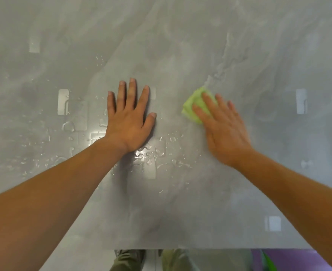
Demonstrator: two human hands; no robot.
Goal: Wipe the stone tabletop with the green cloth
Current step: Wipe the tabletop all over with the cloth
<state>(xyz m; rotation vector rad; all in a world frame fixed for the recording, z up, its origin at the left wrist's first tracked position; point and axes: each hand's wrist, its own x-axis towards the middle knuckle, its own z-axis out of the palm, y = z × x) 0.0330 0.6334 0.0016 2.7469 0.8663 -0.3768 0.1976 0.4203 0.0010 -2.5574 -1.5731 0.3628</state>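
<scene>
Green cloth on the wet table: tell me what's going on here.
A person is at the stone tabletop, set to wipe it. The right hand presses a folded green cloth down with straight fingers. The left hand lies flat on the stone beside it, spread and holding nothing. Water droplets sit around and below the left hand, so that part is not yet wiped.
</scene>
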